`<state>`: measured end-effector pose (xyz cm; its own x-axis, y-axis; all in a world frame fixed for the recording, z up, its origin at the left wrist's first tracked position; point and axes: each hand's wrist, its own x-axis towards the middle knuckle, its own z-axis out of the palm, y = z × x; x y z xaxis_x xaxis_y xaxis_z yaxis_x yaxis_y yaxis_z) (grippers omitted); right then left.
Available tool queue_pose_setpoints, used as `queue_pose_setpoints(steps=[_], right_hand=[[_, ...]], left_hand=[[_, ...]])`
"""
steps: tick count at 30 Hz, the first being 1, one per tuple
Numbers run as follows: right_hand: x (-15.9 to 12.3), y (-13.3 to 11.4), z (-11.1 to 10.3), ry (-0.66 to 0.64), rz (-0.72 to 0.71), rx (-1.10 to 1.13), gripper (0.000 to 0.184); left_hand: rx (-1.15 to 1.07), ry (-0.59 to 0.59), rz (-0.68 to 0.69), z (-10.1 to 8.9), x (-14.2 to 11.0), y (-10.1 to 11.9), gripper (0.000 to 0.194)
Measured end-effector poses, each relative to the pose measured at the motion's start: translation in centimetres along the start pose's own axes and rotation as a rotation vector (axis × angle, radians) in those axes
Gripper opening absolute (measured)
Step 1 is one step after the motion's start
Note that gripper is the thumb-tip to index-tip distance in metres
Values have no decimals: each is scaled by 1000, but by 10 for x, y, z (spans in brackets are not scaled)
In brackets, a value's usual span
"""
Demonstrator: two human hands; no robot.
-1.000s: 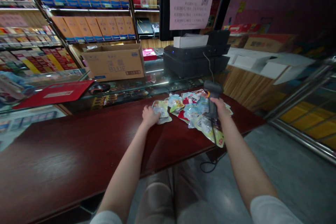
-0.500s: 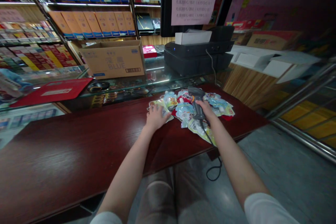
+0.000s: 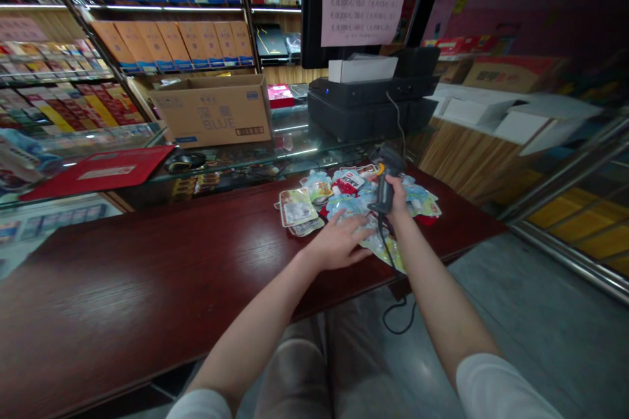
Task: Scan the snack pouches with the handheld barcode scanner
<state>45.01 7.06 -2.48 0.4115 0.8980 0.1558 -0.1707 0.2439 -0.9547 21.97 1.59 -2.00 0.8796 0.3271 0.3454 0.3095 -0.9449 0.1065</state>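
A heap of small colourful snack packets [image 3: 415,200] lies on the dark red wooden counter [image 3: 147,275]. My right hand [image 3: 396,200] grips a black corded barcode scanner [image 3: 387,173] upright over the heap. My left hand [image 3: 339,242] lies flat with fingers spread on the near edge of the heap, touching a packet. Two pale packets [image 3: 297,209] sit apart at the heap's left side, clear of both hands.
Behind the counter runs a glass display case [image 3: 221,163] carrying a cardboard box [image 3: 213,111], a red mat [image 3: 98,170] and a black till with printer [image 3: 368,101]. Shelves of boxed goods [image 3: 147,13] fill the back left. The scanner cable [image 3: 398,301] hangs off the counter's front.
My left hand let go of the pale packets at the left and slid right onto the heap's near edge. My right hand raised the scanner and shifted it slightly right.
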Motion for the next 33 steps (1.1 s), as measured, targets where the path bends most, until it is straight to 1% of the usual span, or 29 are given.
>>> queue_pose_setpoints(steps=[1, 2, 5, 7, 9, 11, 13, 16, 19, 23, 24, 27, 29, 31, 33], right_hand=[[2, -1, 2, 8, -4, 10, 38], [3, -3, 5, 11, -6, 24, 38], [0, -11, 6, -49, -16, 97, 40], [-8, -19, 2, -142, -7, 154, 40], [-19, -29, -4, -236, 32, 194, 36], [-32, -36, -8, -310, 72, 195, 34], [-42, -39, -9, -355, 91, 166, 35], [-48, -37, -6, -379, 91, 135, 38], [-49, -33, -4, -370, 88, 131, 39], [-50, -30, -7, -358, 72, 170, 36], [-51, -30, -8, -371, 71, 187, 35], [-54, -29, -11, -414, 96, 227, 31], [-54, -28, -11, -431, 143, 213, 31], [-53, -25, -10, -444, 197, 185, 32], [-51, -21, -8, -458, 249, 159, 33]], left_hand=[[2, -33, 55, 6, 2, 5, 44], [15, -48, 56, 12, 3, 9, 45], [56, -70, -8, 23, 3, 13, 43], [66, -68, -48, 24, 3, 12, 41], [70, -58, -77, 23, 3, 11, 39], [82, -52, -103, 22, 4, 9, 37], [103, -52, -141, 21, 4, 6, 36], [134, -52, -184, 22, 4, 3, 34], [138, -41, -230, 23, 8, 3, 32], [160, -15, -312, 22, 11, 2, 32], [169, -17, -302, 22, 11, 2, 32], [163, -19, -210, 20, 5, 0, 37], [149, 16, -181, 17, 1, 0, 38], [150, 52, -200, 14, 0, -2, 35], [162, 76, -254, 10, 2, -5, 33]])
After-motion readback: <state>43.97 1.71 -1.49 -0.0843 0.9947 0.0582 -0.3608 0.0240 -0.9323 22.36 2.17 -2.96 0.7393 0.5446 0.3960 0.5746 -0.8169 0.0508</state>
